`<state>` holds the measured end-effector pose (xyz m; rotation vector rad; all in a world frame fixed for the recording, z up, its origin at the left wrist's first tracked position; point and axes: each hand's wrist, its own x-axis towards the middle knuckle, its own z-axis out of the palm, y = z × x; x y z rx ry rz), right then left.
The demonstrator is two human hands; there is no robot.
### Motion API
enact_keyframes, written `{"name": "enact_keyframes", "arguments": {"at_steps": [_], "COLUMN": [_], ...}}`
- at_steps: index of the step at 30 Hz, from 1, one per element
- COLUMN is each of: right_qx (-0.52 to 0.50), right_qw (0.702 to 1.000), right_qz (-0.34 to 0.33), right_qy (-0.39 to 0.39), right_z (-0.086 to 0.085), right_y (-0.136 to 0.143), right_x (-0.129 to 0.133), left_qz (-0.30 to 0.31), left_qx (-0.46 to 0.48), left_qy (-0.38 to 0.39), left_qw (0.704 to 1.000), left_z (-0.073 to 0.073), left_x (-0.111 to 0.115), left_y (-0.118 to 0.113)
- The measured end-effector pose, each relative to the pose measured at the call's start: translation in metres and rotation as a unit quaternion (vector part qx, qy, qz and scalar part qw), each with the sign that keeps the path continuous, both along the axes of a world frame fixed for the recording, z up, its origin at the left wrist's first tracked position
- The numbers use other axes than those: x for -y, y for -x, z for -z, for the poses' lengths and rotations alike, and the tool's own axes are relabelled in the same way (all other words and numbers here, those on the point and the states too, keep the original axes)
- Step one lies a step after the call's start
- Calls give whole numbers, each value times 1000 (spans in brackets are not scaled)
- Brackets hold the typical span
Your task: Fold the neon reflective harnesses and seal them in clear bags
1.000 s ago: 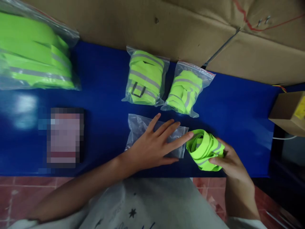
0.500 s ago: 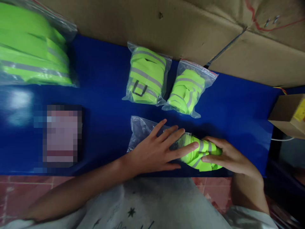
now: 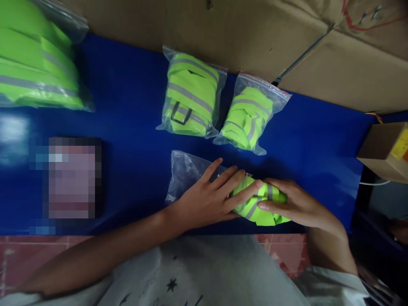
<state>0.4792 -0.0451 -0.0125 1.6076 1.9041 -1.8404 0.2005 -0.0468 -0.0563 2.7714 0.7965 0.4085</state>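
Observation:
A folded neon yellow-green bundle [image 3: 264, 204] with grey stripes lies near the table's front edge, its left end in the mouth of a clear plastic bag [image 3: 183, 172]. My right hand [image 3: 295, 204] grips the bundle's right end between thumb and fingers. Across the bag and the bundle's left part rests my left hand [image 3: 212, 195], its fingers curved over the plastic and the fabric; the thumb is partly hidden. Behind them lie two clear bags with similar neon bundles, one at the centre [image 3: 193, 95] and a smaller one [image 3: 248, 114] to its right.
The table [image 3: 130, 127] is blue. A large bagged neon bundle [image 3: 35, 63] sits at the far left, above a blurred-out flat object [image 3: 72, 180]. Large cardboard boxes [image 3: 239, 36] line the back. A small cardboard box [image 3: 379, 148] stands at the right edge.
My right hand and the bundle have shifted slightly left, and more of the bundle's left part is under my left hand. The whole view has also moved a little.

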Motion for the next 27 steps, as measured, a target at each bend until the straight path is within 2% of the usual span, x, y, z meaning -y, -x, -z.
{"name": "enact_keyframes", "arguments": {"at_steps": [2,5,11,16,21,24,27], "right_qx": [-22,-31,4,40,25,-29,-89], "right_qw": [998,996,1000,998,991,993,992], "right_qz": [-25,-11,25,-30,-60,-13,85], "right_qy": [-50,-83,-19,-45,-115,-109,-27], "right_z": [2,3,2,-1,4,11,11], "right_y": [7,17,23,22,34,40,31], "right_x": [-3,-5,-6,-12,-23,-25,-20], "left_qz": [-3,-9,-52,-53,-41,-43,-59], "left_qx": [2,3,-5,12,-26,-58,-59], "left_qy": [-5,-7,61,67,75,78,84], "left_qw": [1000,1000,997,996,996,994,993], "left_z": [-2,-5,2,5,-9,-19,-21], "left_x": [-1,-3,0,2,0,-4,-6], "left_y": [-2,-3,3,-1,-18,-21,-13]}}
